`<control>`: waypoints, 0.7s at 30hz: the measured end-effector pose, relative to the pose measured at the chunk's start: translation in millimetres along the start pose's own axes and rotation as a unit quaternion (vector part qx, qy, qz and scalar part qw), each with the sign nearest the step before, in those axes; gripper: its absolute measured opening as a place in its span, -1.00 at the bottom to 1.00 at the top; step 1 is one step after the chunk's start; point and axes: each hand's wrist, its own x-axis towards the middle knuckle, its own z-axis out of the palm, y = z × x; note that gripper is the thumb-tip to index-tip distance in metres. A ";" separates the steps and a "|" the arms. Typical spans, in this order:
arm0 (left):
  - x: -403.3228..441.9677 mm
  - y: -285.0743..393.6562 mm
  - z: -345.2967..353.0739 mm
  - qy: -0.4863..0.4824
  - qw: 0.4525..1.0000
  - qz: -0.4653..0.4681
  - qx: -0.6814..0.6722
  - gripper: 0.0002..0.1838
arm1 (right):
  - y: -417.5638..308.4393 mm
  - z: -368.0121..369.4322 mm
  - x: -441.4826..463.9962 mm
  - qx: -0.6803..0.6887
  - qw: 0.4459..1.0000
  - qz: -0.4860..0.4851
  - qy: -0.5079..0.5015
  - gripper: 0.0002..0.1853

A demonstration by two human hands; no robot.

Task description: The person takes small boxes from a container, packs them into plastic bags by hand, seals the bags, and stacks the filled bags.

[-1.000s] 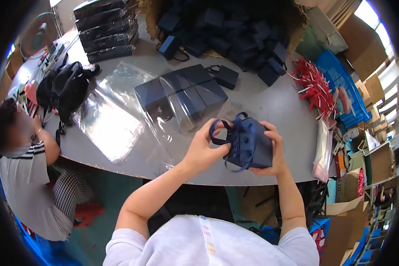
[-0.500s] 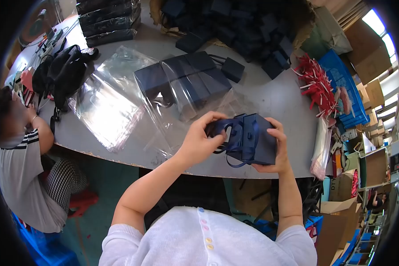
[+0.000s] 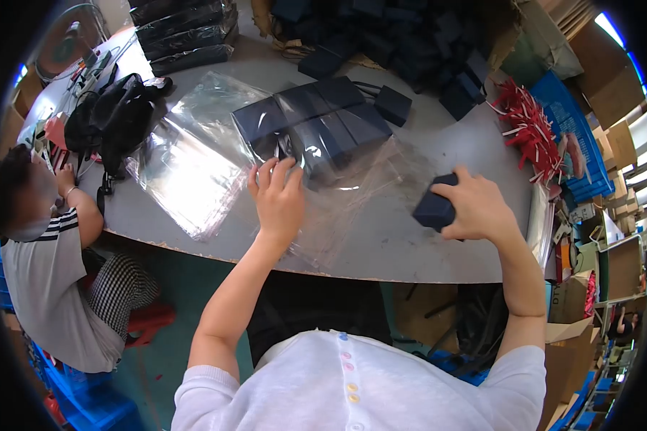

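My right hand (image 3: 480, 206) grips a small dark blue box (image 3: 436, 207) close to the tabletop, thumb and fingers around its right side. Part of that box is hidden by the hand, and its ribbon cannot be made out. My left hand (image 3: 279, 202) has its fingers spread and slightly bent over the clear plastic bag. The fingertips are at the near edge of a group of dark blue boxes (image 3: 322, 123) inside the plastic; whether they touch is unclear. Another dark blue box (image 3: 393, 105) with a ribbon handle lies just beyond that group.
On the grey table (image 3: 388, 248), clear plastic bags (image 3: 190, 176) lie left of my left hand. A carton of dark boxes (image 3: 395, 43) stands behind. Red and white ribbons (image 3: 528, 129) lie beside a blue crate (image 3: 575, 136). A black bag (image 3: 118, 115) and a seated person (image 3: 57, 266) are leftward.
My left hand has let go of the dark blue box and moved left to the bagged boxes. The right hand has shifted right, keeping a dark blue box. The view has turned slightly.
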 end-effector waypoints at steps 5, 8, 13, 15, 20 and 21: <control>6.9 -9.6 -19.7 0.088 0.988 -0.025 -0.126 -0.80 | -68.1 17.3 45.4 0.174 0.965 -0.186 0.059 -0.24; 5.6 -16.6 -34.8 0.129 0.983 -0.006 -0.134 -0.78 | -106.4 44.1 78.5 0.332 0.891 -0.303 0.065 -0.21; -21.5 -35.3 -61.5 0.112 0.977 -0.076 -0.165 -0.75 | -145.9 64.3 88.1 0.433 0.856 -0.245 0.144 -0.21; -31.8 -37.0 -62.5 0.116 0.972 -0.088 -0.182 -0.76 | -165.9 69.1 80.6 0.425 0.864 -0.195 0.187 -0.21; -30.6 -27.4 -51.0 0.138 0.974 0.014 -0.177 -0.70 | -201.9 78.3 77.5 0.431 0.845 -0.065 0.310 -0.20; -28.9 -21.3 -47.9 0.125 0.982 -0.065 -0.127 -0.72 | -204.8 80.6 77.7 0.432 0.845 -0.065 0.308 -0.20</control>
